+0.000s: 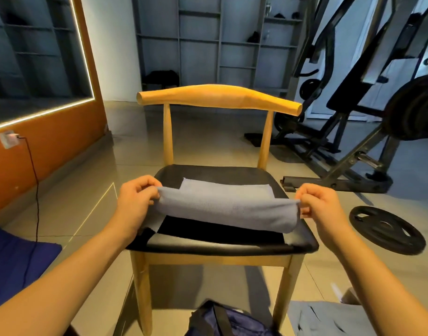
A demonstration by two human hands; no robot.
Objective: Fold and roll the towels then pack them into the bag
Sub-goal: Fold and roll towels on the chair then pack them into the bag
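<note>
Left hand and right hand pinching ends of a blue towel (partly rolled), on a chair

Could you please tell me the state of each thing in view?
Light blue cloth towel: partly rolled on black chair seat.
Left hand: pinching towel's left end.
Right hand: pinching towel's right end.
Dark blue fabric bag: on floor.
Black round weight plate: flat on floor.

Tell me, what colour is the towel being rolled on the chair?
Light greyish blue, plain, no pattern; the towel shows clearly in the head view.
</note>
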